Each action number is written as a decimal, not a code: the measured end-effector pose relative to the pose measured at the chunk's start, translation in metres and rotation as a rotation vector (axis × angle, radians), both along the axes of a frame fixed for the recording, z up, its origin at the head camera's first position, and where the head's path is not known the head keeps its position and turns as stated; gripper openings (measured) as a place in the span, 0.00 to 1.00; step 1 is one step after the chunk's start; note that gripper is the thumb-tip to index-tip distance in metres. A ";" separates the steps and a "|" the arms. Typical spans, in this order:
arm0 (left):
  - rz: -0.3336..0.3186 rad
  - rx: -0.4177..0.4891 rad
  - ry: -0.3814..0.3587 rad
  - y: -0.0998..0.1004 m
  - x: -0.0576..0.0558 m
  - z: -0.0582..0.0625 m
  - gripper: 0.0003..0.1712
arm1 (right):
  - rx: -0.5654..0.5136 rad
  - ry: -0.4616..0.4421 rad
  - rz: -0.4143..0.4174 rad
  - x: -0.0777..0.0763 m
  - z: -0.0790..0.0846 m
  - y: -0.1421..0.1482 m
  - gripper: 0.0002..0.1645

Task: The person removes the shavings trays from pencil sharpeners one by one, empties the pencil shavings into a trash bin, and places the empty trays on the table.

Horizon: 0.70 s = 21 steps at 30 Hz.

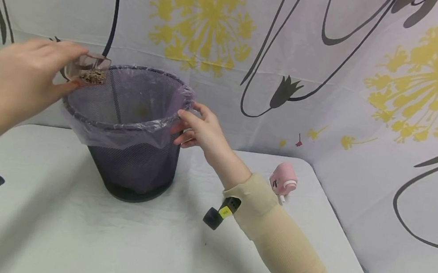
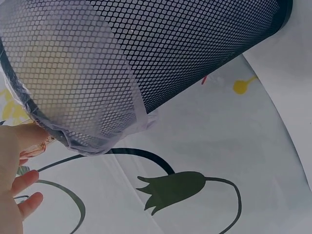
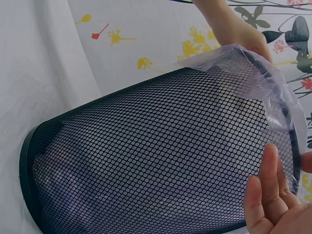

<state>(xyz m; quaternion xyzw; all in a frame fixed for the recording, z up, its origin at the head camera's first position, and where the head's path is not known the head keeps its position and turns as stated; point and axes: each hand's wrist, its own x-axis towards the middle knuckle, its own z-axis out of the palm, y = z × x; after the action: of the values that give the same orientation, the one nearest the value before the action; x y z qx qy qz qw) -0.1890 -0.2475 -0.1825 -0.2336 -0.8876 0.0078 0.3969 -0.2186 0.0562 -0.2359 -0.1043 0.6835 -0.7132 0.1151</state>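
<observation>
A dark mesh trash bin point(image 1: 131, 169) stands on the table, with a translucent purple bag point(image 1: 100, 135) lining it and folded over its rim. My left hand point(image 1: 29, 72) pinches a small clear container point(image 1: 87, 64) tilted at the bin's left rim. Dark, seed-like bits point(image 1: 94, 77) lie inside that container. On the opposite side, my right hand point(image 1: 205, 133) grips the bin's rim and the bag's edge between thumb and fingers. The right wrist view shows its fingers point(image 3: 269, 170) against the outside of the mesh.
A small pink object point(image 1: 283, 179) with a white part sits on the white table point(image 1: 112, 241) near its back right corner. Behind the table hangs a white cloth point(image 1: 216, 87) printed with grey stems and yellow flowers.
</observation>
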 end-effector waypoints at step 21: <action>-0.110 -0.086 0.096 0.001 -0.001 0.000 0.42 | 0.000 0.003 -0.009 0.001 0.002 0.000 0.39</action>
<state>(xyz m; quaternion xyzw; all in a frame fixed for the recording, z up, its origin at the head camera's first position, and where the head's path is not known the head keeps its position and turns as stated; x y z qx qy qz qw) -0.1900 -0.2467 -0.1821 -0.2982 -0.8521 0.0351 0.4287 -0.2174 0.0563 -0.2343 -0.1022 0.6841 -0.7136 0.1110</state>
